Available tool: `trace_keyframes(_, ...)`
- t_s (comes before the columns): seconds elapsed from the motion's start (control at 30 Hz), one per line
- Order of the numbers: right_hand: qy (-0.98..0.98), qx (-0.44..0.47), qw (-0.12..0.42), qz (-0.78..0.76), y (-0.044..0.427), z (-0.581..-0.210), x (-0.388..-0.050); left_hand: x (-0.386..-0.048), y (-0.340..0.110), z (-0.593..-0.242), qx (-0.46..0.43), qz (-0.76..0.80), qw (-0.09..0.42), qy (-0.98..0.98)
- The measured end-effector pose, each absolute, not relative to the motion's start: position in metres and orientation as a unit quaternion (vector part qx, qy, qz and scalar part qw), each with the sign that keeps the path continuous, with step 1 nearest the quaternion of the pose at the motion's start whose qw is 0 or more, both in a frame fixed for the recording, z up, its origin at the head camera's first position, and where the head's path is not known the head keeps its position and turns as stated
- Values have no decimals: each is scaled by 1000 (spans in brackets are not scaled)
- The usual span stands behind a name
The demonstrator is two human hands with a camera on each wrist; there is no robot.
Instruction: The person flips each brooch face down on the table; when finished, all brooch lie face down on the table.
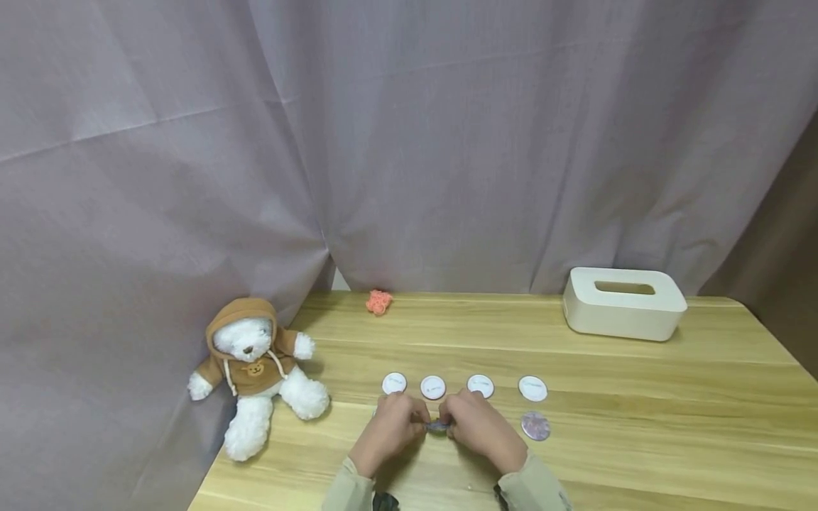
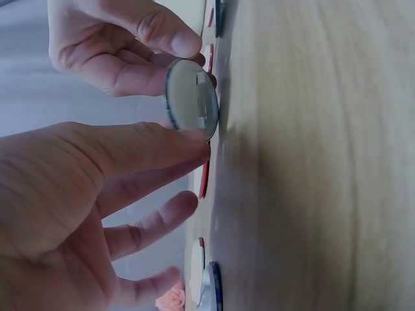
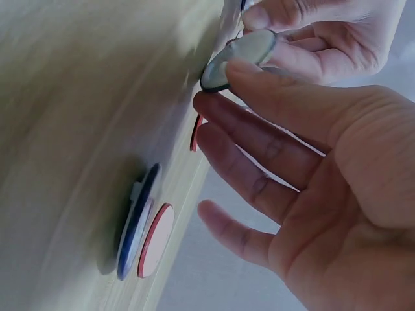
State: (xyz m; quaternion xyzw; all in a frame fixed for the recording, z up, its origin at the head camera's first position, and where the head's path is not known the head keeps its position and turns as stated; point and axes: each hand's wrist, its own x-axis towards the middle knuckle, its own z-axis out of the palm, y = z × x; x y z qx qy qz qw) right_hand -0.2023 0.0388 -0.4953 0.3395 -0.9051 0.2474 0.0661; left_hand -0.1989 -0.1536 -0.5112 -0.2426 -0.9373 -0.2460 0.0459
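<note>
A round button badge (image 1: 437, 426) stands tilted on edge just over the table in the head view, pinched from both sides. My left hand (image 1: 397, 427) grips one edge between thumb and forefinger, its other fingers spread loosely. Opposite it, my right hand (image 1: 478, 429) pinches the other edge. The pale back of the badge (image 2: 188, 97), with a bar-like fitting, faces the left wrist camera. Just beyond the hands lie several white discs (image 1: 533, 388) in a row. A purple patterned badge (image 1: 535, 426) lies right of my right hand.
A white teddy bear (image 1: 252, 383) in a brown hoodie sits at the table's left edge. A coral-pink bumpy item (image 1: 379, 302) lies at the back. A cream tissue box (image 1: 623, 319) stands at the back right, before a grey curtain (image 1: 447, 156).
</note>
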Motion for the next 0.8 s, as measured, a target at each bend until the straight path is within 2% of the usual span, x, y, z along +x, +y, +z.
trace_keyframes(0.3, -899, 340, 75, 265, 42, -489, -204, -201, -156, -505, -255, -243, 93, -931)
trace_keyframes(0.8, -895, 335, 52, 289, 33, -497, -203, -200, -158, -508, -261, -249, 84, -929)
